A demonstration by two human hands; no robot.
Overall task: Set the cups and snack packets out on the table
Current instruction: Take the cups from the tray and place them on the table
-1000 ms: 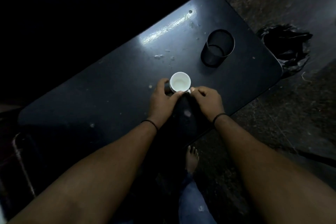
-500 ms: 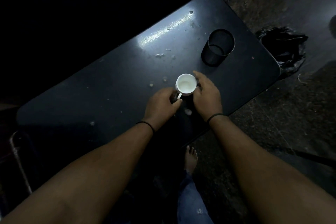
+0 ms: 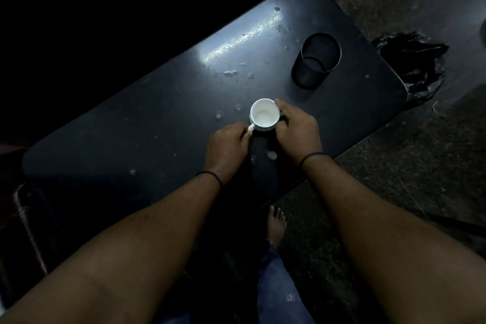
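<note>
I'm seeing the whole upper left of the frame sinking into black, swallowing the table's [image 3: 147, 123] far edge. My left hand [image 3: 226, 148] is covering most of the cup's [image 3: 264, 115] handle, and my right hand [image 3: 295, 130] is hiding the cup's right wall, so I can't tell whether the cup is touching the table. Both forearms are running off the bottom edge. A metal frame [image 3: 29, 221] at lower left is too dark to identify. The black bag [image 3: 415, 66] at upper right is partly tucked behind the table's corner.
</note>
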